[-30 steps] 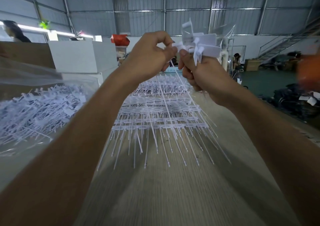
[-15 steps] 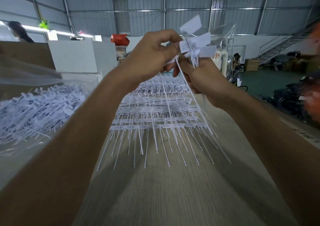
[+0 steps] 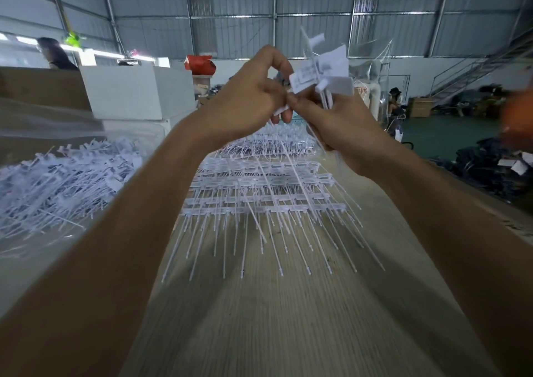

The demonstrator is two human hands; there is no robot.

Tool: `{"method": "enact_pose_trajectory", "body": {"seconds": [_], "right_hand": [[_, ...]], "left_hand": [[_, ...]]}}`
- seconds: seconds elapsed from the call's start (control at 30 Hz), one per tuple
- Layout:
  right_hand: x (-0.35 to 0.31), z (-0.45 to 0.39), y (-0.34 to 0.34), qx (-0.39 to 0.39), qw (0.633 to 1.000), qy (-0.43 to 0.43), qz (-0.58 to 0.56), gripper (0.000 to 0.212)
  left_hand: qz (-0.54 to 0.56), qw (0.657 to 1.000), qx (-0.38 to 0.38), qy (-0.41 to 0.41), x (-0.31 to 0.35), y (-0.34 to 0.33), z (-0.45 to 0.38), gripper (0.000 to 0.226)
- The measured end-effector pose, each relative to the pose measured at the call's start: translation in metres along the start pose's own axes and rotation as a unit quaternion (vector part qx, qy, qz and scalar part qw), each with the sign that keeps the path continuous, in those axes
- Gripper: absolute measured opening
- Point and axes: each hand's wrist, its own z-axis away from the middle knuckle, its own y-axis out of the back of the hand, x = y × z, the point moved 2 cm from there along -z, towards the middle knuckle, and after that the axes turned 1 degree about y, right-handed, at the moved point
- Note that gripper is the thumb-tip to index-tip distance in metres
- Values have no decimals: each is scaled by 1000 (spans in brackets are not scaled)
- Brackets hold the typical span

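Both hands are raised over the table. My right hand (image 3: 337,128) grips a bunch of white plastic seal ties (image 3: 326,70), their flat tags fanned above the fist and their thin tails hanging down. My left hand (image 3: 248,99) pinches one tie of the bunch at its head, right against my right thumb. Below, rows of joined white ties (image 3: 259,192) lie flat on the wooden table (image 3: 274,319), tails pointing toward me.
A loose heap of separated white ties (image 3: 60,180) lies at the left on clear plastic. White boxes (image 3: 129,91) and a cardboard wall stand behind it. A person (image 3: 54,53) is at the far left. Dark goods are piled on the floor at the right.
The bunch has turned in my right hand and its tags now fan differently. My left hand's fingers have shifted lower, to the base of the tags.
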Motion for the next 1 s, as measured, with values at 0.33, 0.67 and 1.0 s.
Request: {"method": "enact_pose_trajectory", "body": {"seconds": [0.33, 0.67, 1.0], "right_hand": [[-5, -3, 4, 56, 997, -34, -39, 14], [-4, -6, 9, -3, 987, -76, -143, 18], [-11, -3, 12, -14, 1000, -26, 11, 13]], "left_hand": [[-127, 984, 121, 21, -12, 4, -6, 27], [-46, 993, 110, 14, -3, 6, -1, 26], [-65, 990, 124, -4, -5, 12, -1, 30]]}}
